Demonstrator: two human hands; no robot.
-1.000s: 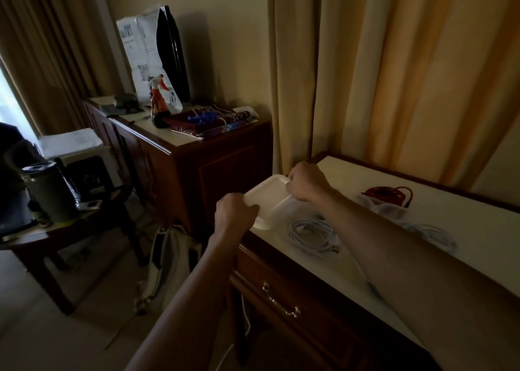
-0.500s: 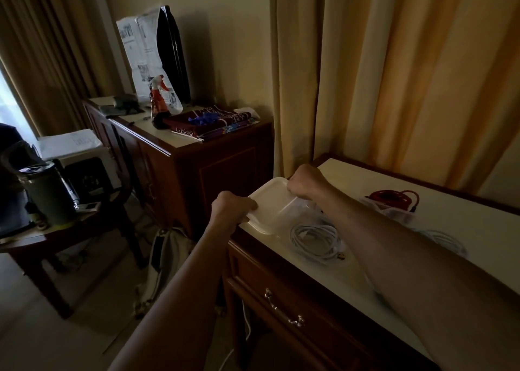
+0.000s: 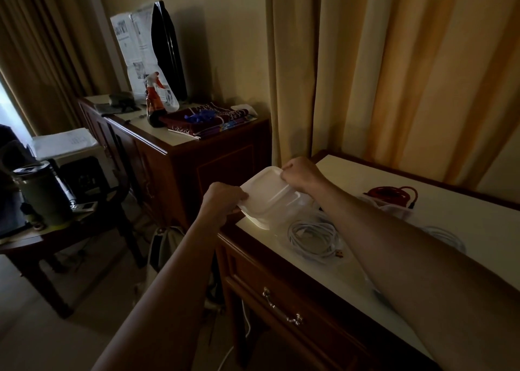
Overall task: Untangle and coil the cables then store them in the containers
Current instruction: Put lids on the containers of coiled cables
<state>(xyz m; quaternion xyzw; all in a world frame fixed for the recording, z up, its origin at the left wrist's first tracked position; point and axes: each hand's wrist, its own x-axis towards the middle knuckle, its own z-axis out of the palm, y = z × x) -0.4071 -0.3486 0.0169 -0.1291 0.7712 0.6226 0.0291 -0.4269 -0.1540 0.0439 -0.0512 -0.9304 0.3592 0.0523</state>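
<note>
We see the left hand (image 3: 222, 201) gripping the near-left edge of the white container lid (image 3: 267, 193), fingers curled on it. The right hand (image 3: 302, 173) pinches its far corner. The container sits at the desk's (image 3: 450, 216) left corner; a coiled white cable (image 3: 315, 239) lies just beside it.

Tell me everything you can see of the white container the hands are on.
The white container looks like translucent plastic, squarish with rounded corners and a raised rim on its lid. It sits at the near left corner of the desk top, tilted. The left hand grips its near edge; the right hand pinches its far edge. Its contents cannot be seen. A coiled white cable lies beside it.
</note>
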